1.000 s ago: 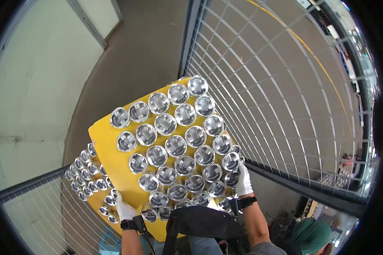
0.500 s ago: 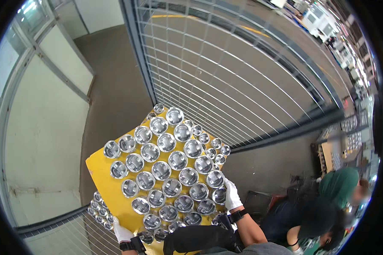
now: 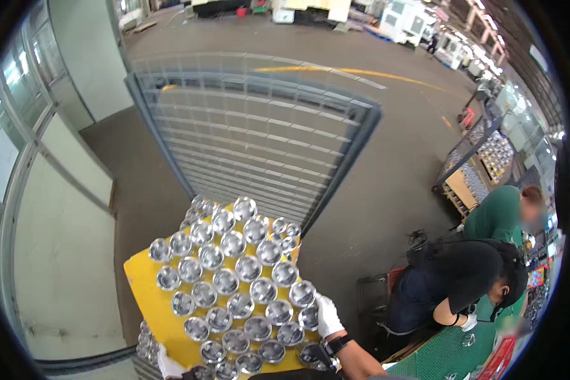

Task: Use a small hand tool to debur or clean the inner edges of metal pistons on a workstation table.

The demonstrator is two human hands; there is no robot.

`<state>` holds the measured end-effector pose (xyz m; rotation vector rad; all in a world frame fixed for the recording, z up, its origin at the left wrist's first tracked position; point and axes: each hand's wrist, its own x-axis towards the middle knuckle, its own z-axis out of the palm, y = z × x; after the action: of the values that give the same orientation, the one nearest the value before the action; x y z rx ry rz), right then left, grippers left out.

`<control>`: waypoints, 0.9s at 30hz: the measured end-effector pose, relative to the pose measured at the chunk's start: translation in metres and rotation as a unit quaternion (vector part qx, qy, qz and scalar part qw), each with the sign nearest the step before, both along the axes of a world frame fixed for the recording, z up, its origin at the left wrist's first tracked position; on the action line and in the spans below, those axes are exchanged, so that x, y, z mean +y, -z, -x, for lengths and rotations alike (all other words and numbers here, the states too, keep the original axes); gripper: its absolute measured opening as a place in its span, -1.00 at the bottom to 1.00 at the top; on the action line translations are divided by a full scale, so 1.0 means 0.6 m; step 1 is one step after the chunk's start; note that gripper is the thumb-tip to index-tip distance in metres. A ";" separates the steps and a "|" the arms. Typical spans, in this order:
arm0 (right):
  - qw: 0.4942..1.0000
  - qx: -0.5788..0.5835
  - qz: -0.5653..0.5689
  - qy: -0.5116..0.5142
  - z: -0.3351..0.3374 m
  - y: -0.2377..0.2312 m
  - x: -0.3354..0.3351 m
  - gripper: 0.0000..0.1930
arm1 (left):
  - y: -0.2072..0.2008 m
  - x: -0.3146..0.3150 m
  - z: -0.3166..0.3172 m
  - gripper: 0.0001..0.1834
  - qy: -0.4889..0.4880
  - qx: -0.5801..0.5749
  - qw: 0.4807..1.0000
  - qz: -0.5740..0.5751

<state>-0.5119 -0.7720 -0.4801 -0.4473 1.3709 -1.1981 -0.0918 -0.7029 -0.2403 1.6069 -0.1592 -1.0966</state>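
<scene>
A yellow board (image 3: 142,278) fills the lower middle, bearing rows of shiny metal pistons (image 3: 258,329) with their open undersides up. My right hand (image 3: 329,316), in a white glove, grips the board's right edge beside the outermost pistons. At the near left edge my left hand (image 3: 168,364), also white-gloved, holds the board, partly cut off by the picture's lower rim. The fingers of both hands are partly hidden by the board. More pistons (image 3: 148,345) show below its left side, and smaller-looking ones (image 3: 287,228) lie lower past its far right edge.
A wire mesh panel (image 3: 253,145) in a grey frame stands beyond the board. A pale partition wall (image 3: 63,253) runs along the left. At right, two people (image 3: 456,285) bend over a green bench (image 3: 437,358); behind them is a rack with pistons (image 3: 472,180).
My view has swung up and to the right, showing more floor and the co-workers' bench. The board with pistons sits lower in the picture, both hands still at its edges.
</scene>
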 end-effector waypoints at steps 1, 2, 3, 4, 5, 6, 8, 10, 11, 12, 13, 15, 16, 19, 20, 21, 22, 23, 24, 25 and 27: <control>1.000 0.011 0.011 -0.012 -0.011 -0.002 -0.002 -0.56 | -0.005 -0.012 -0.012 -0.36 -0.003 0.032 0.999 -0.005; 0.997 0.051 0.048 0.015 -0.029 0.041 0.014 -0.60 | 0.007 -0.017 -0.024 -0.36 0.021 0.023 0.999 0.011; 0.994 0.077 0.068 0.039 -0.036 0.106 0.029 -0.62 | 0.023 -0.025 -0.021 -0.36 0.043 0.001 0.999 0.013; 0.982 0.177 0.064 -0.025 -0.042 0.090 0.026 -0.60 | 0.032 -0.020 -0.043 -0.38 0.009 0.040 0.999 0.030; 0.994 0.089 0.065 0.007 -0.044 0.083 0.029 -0.58 | 0.039 -0.024 -0.054 -0.38 0.013 0.050 0.998 0.038; 0.992 0.106 0.063 0.000 -0.036 0.080 0.033 -0.58 | 0.050 -0.026 -0.064 -0.39 0.030 0.015 0.999 0.028; 0.990 0.123 0.062 -0.015 -0.026 0.030 0.047 -0.58 | 0.035 -0.029 -0.066 -0.41 0.031 0.005 0.999 0.019; 0.985 0.167 0.042 -0.010 -0.024 -0.022 0.058 -0.57 | 0.047 -0.026 -0.104 -0.42 0.050 -0.009 0.998 0.035; 0.986 0.148 0.073 0.034 -0.032 -0.023 0.060 -0.57 | 0.046 -0.033 -0.110 -0.42 0.068 -0.027 0.996 0.049; 0.991 0.125 0.029 0.034 -0.021 -0.023 0.075 -0.57 | 0.047 -0.041 -0.115 -0.45 0.095 -0.027 0.994 0.050; 0.995 0.096 -0.011 0.022 -0.015 -0.086 0.080 -0.57 | 0.051 -0.044 -0.143 -0.46 0.072 -0.046 0.996 0.027; 0.993 0.098 0.010 0.064 -0.020 -0.177 0.102 -0.57 | 0.057 -0.063 -0.174 -0.48 0.096 -0.014 0.994 0.045; 0.992 0.096 0.007 0.077 -0.027 -0.155 0.119 -0.57 | 0.052 -0.072 -0.182 -0.48 0.096 -0.015 0.994 0.048; 0.981 0.182 -0.001 0.071 -0.041 -0.150 0.138 -0.57 | 0.042 -0.095 -0.177 -0.50 0.085 -0.037 0.995 0.024; 0.991 -0.008 -0.051 0.120 -0.049 -0.160 0.138 -0.56 | 0.031 -0.097 -0.184 -0.50 0.080 -0.022 0.996 0.017; 0.977 0.191 0.025 0.088 -0.056 -0.174 0.146 -0.57 | 0.019 -0.101 -0.189 -0.50 0.078 -0.007 0.997 0.009; 0.985 0.130 -0.018 0.111 -0.065 -0.186 0.158 -0.58 | 0.005 -0.109 -0.183 -0.47 0.099 -0.024 0.995 0.014; 0.985 0.069 -0.060 0.143 -0.070 -0.193 0.170 -0.59 | -0.018 -0.125 -0.157 -0.47 0.121 -0.021 0.992 0.002; 0.984 0.069 -0.068 0.150 -0.071 -0.206 0.164 -0.59 | -0.056 -0.124 -0.128 -0.46 0.138 0.010 0.990 0.004; 0.982 0.109 -0.064 0.142 -0.072 -0.217 0.157 -0.60 | -0.069 -0.138 -0.111 -0.44 0.161 0.041 0.986 0.006; 0.974 0.038 -0.102 0.196 -0.101 -0.212 0.179 -0.62 | -0.062 -0.157 -0.130 -0.43 0.182 0.000 0.983 -0.012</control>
<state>-0.4512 -0.6644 -0.3526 -0.0754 1.6820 -1.3472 -0.0140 -0.7969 -0.2032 1.6385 -0.4551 -1.3801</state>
